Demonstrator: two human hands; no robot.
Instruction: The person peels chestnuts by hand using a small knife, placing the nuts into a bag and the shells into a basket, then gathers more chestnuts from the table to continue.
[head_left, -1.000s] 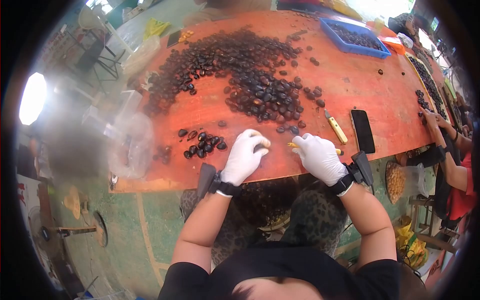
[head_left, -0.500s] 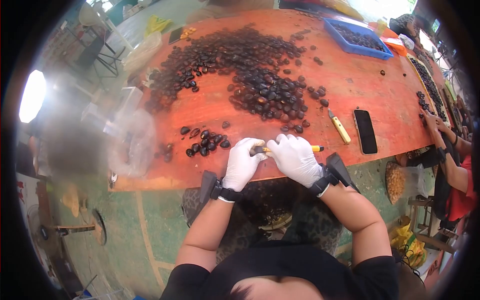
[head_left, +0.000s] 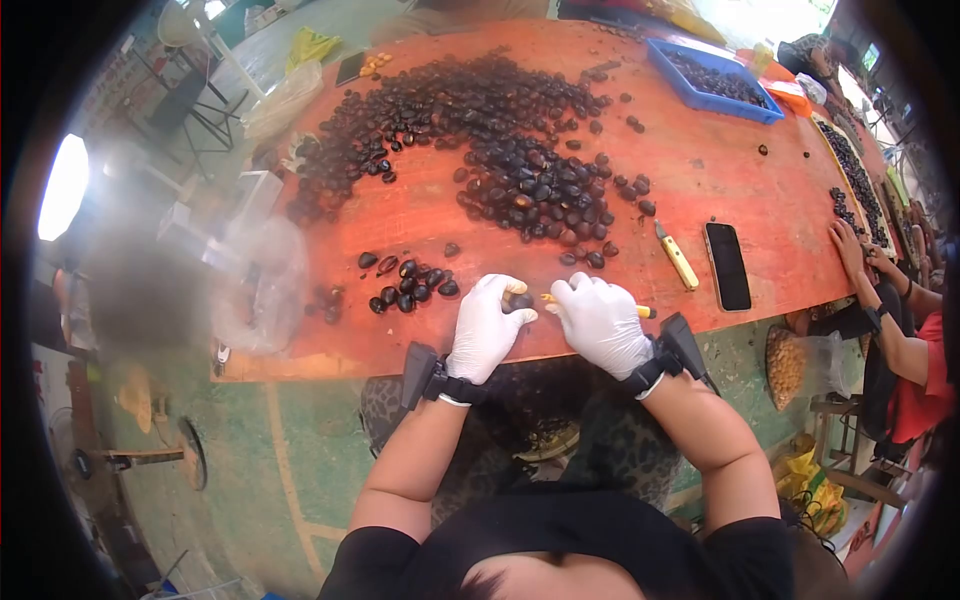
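My left hand point(head_left: 487, 330), in a white glove, pinches a dark nut point(head_left: 517, 300) between thumb and fingers. A short way to its right, my right hand point(head_left: 600, 322), also gloved, is closed around a yellow-handled tool point(head_left: 645, 311); its handle end sticks out to the right and its tip points at the nut without visibly touching it. Left of my left hand lies a small group of dark nuts point(head_left: 407, 285) on the red table point(head_left: 400, 215). Beyond both hands spreads a large pile of dark nuts point(head_left: 540, 180).
To the right lie a yellow-handled knife point(head_left: 677, 257) and a phone point(head_left: 728, 266). A blue tray point(head_left: 715, 100) of nuts stands at the back right. A plastic bag point(head_left: 262, 285) is at the left. At the far right, a co-worker's hands point(head_left: 862, 254) are near a long nut tray.
My right hand has moved slightly right with the tool, opening a gap to my left hand. The nut in my left hand shows more clearly. The co-worker's hands have shifted.
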